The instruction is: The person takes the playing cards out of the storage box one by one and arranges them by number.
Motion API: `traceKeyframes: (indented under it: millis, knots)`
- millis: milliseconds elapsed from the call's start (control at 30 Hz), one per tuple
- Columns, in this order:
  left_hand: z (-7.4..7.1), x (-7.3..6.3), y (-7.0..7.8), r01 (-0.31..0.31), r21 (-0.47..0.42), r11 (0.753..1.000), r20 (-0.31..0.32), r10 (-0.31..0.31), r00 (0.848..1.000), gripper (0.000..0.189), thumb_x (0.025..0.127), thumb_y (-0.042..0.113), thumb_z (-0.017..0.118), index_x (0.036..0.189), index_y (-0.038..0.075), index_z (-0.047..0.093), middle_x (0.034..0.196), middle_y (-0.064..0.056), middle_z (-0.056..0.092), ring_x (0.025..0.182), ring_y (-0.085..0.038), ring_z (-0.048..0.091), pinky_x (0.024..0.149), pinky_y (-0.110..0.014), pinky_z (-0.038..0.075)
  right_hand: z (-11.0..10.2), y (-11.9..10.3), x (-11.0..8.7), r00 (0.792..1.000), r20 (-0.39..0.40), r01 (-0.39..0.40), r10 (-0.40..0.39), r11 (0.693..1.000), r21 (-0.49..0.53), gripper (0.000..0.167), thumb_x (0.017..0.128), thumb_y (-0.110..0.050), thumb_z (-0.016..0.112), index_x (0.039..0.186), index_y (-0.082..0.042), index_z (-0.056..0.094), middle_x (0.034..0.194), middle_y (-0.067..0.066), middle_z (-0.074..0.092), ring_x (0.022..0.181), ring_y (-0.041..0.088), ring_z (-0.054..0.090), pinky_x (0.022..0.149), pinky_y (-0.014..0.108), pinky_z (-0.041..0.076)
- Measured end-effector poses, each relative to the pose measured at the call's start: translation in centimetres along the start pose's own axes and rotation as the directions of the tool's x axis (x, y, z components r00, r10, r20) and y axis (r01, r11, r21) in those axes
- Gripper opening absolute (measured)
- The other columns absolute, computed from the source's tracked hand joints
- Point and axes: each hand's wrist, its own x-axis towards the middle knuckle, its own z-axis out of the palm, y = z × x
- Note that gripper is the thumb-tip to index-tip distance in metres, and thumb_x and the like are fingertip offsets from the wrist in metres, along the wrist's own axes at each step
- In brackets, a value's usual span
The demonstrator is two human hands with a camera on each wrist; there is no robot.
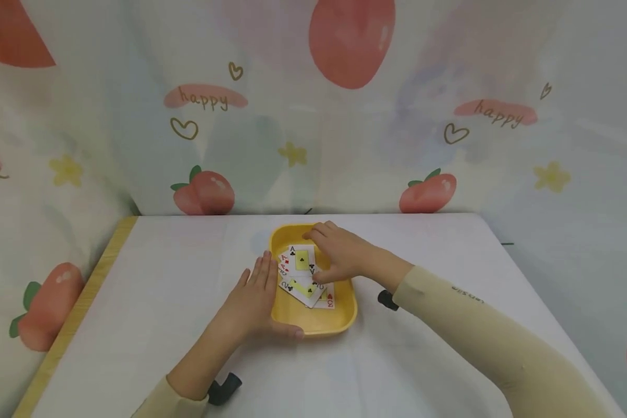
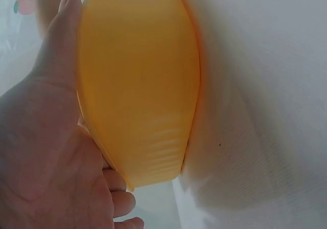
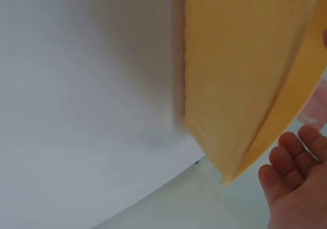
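A yellow plastic tray [image 1: 313,325] stands on the white table with several playing cards [image 1: 302,276] loosely overlapping inside. An ace of clubs [image 1: 301,258] faces up at the top of the pile. My left hand [image 1: 253,296] lies along the left rim, fingers straight and thumb reaching to the near corner; its thumb [image 2: 61,40] runs beside the rim in the left wrist view. Over the far right part of the tray is my right hand [image 1: 339,252], with relaxed, slightly bent fingers near the far rim and the thumb over the cards. The right wrist view shows its fingers [image 3: 286,162] beside the tray's rim.
The white table [image 1: 177,278] has a wooden strip [image 1: 75,307] along its left edge. A patterned cloth wall [image 1: 345,145] rises behind the table. Dark wrist-worn devices stick out at the left wrist [image 1: 224,389] and the right wrist [image 1: 388,299].
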Motion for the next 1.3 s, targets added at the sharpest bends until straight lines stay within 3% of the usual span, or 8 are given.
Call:
traceKeyframes:
  millis: [333, 700, 933, 1300]
  knots:
    - [-0.7, 0.0, -0.2, 0.005, 0.031, 1.000, -0.007, -0.005, 1.000, 0.149, 0.057, 0.097, 0.057, 0.158, -0.003, 0.013, 0.166, -0.021, 0.002, 0.154, -0.034, 0.008, 0.122, -0.054, 0.017, -0.2, -0.5, 2.3, 0.979, 0.193, -0.072, 0.070, 0.997, 0.002, 0.084, 0.079, -0.054, 0.074, 0.144, -0.008, 0.047, 0.144, 0.007, 0.047, 0.133, 0.023, 0.042, 0.116, 0.038, 0.036]
    - [-0.8, 0.3, -0.4, 0.013, 0.058, 0.998, -0.008, -0.013, 1.000, 0.149, 0.056, 0.098, 0.055, 0.158, -0.002, 0.014, 0.166, -0.020, 0.003, 0.154, -0.035, 0.008, 0.122, -0.055, 0.017, 0.9, -0.5, 2.7, 0.998, 0.063, 0.012, 0.002, 0.976, -0.218, 0.082, 0.081, -0.065, 0.063, 0.142, -0.011, 0.050, 0.141, 0.006, 0.050, 0.128, 0.023, 0.044, 0.116, 0.039, 0.034]
    - [-0.5, -0.1, -0.5, 0.021, 0.069, 0.997, -0.009, -0.020, 1.000, 0.149, 0.055, 0.097, 0.058, 0.158, -0.002, 0.016, 0.166, -0.021, 0.006, 0.153, -0.036, 0.012, 0.122, -0.055, 0.019, 1.3, -1.0, 2.5, 0.998, 0.050, -0.026, 0.036, 0.982, -0.189, 0.082, 0.081, -0.067, 0.061, 0.145, -0.017, 0.048, 0.145, 0.007, 0.048, 0.132, 0.026, 0.042, 0.120, 0.044, 0.026]
    - [-0.9, -0.3, 0.3, 0.007, 0.066, 0.998, 0.008, -0.007, 1.000, 0.148, 0.056, 0.097, 0.057, 0.157, -0.003, 0.017, 0.166, -0.021, 0.007, 0.153, -0.036, 0.011, 0.122, -0.054, 0.020, 2.4, -0.8, 1.9, 0.996, 0.077, -0.036, 0.044, 0.994, -0.108, 0.084, 0.082, -0.068, 0.061, 0.146, -0.015, 0.048, 0.146, 0.007, 0.048, 0.132, 0.027, 0.045, 0.116, 0.044, 0.035]
